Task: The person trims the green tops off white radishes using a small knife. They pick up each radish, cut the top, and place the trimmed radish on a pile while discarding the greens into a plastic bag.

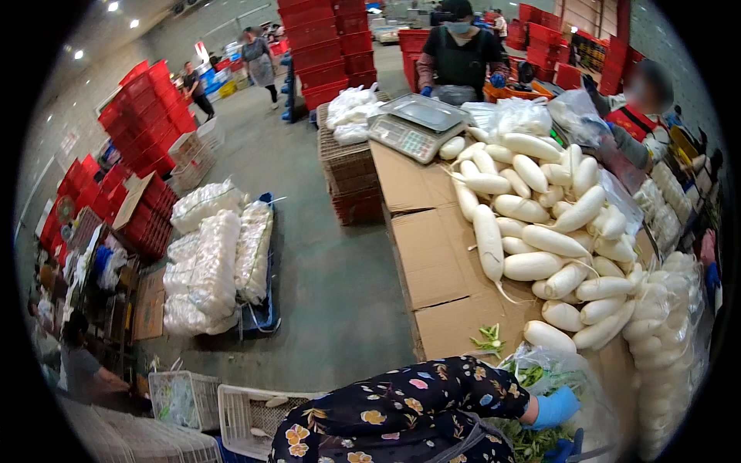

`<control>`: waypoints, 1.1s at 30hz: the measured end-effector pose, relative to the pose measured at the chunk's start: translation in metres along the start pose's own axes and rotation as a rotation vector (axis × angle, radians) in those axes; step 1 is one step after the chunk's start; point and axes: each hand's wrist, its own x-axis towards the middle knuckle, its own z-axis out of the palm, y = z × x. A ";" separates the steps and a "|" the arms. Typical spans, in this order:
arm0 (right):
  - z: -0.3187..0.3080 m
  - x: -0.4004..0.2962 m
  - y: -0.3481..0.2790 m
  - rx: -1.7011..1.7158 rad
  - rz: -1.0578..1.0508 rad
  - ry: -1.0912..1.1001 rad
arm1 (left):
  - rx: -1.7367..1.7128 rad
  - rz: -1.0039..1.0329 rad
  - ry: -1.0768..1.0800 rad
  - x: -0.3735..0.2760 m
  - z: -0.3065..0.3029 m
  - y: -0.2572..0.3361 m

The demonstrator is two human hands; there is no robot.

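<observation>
My left hand (556, 408), in a light blue glove below a floral sleeve (405, 399), reaches into a clear plastic bag (599, 399) at the table's near end. Green leaf trimmings (532, 437) fill the bag. The fingers are hidden, so their grip does not show. What appears to be my right hand (562, 450), dark blue gloved, is partly seen at the bottom edge beside the greens. Beyond the bag lies a heap of white radishes (538, 214); the closest radish (549, 336) nearly touches it. A few cut green stems (490, 340) lie on the cardboard-covered table (448, 327).
A digital scale (418, 127) stands at the table's far end, where a masked worker (463, 52) stands. Bagged radishes (666, 324) line the right side. Leftward, a blue pallet (267, 289) bears packed bags (211, 260). White crates (243, 416) stand near my arm; red crates (312, 52) rise behind.
</observation>
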 end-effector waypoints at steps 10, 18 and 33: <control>-0.001 0.022 -0.012 -0.004 -0.318 -0.127 | -0.619 -0.214 -0.397 -0.030 -0.142 -0.048; -0.031 0.025 -0.013 -0.216 -0.271 -0.184 | -1.248 -0.462 -0.645 -0.083 -0.182 -0.067; -0.004 0.022 0.008 -0.102 -0.284 -0.175 | -0.277 -0.121 -0.368 -0.069 -0.165 -0.009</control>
